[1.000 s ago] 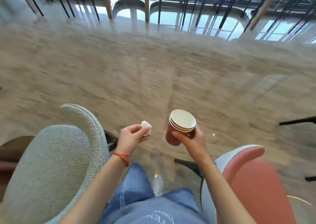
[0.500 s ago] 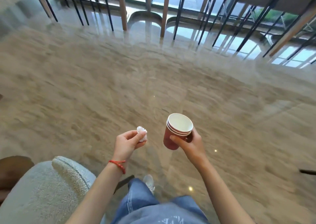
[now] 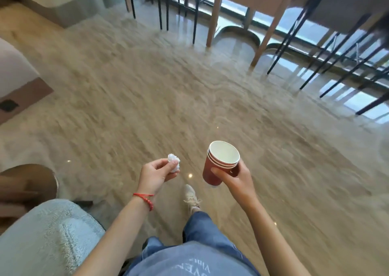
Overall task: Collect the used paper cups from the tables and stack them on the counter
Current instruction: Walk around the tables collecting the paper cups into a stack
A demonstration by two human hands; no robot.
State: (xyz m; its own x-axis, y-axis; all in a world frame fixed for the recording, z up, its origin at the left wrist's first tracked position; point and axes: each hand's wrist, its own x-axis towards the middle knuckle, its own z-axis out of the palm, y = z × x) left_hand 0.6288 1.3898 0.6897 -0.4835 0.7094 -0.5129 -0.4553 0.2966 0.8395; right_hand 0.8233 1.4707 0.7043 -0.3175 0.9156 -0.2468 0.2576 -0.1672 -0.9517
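1. At the lower left edge, a pale grey-blue fabric armchair fills the corner, with a dark brown rounded wooden surface just behind it; both are blurred.
2. Right of the armchair, the left hand is raised over the glossy beige marble-patterned floor, palm turned up, with a red braided cord bracelet around its wrist.
3. Its fingers are clenched on a small crumpled white paper wad, pinched between thumb and fingertips.
4. Below and between the two forearms, a leg in blue denim jeans ends in a cream lace-up sneaker planted on the floor.
5. Further right, the right hand holds a nested stack of red paper cups with white interiors off the floor, tilted slightly, open mouth upward; three rims show. The fingers wrap around the stack's side, thumb across its front.
6. Along the upper right, thin black metal legs and light brown wooden legs of furniture stand on the floor before a window.
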